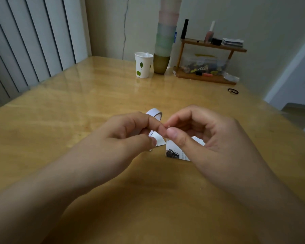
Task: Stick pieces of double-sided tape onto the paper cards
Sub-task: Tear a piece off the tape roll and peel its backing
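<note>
My left hand (pixel 127 132) holds a white roll of double-sided tape (pixel 156 113) a little above the table, its fingers curled over the roll and its thumb against the lower white edge. My right hand (pixel 201 138) pinches thumb and forefinger together right at my left forefinger's tip, on what looks like the tape's end; the piece is too small to see clearly. A paper card (pixel 173 153) with a dark printed picture lies on the table (pixel 77 120) under my right thumb, partly hidden by it.
At the back stand a white paper cup with green leaves (pixel 143 65), a tall stack of coloured cups (pixel 164 43) and a small wooden shelf (pixel 208 60) with bottles and a box of small items. A black hair tie (pixel 233 91) lies at the right.
</note>
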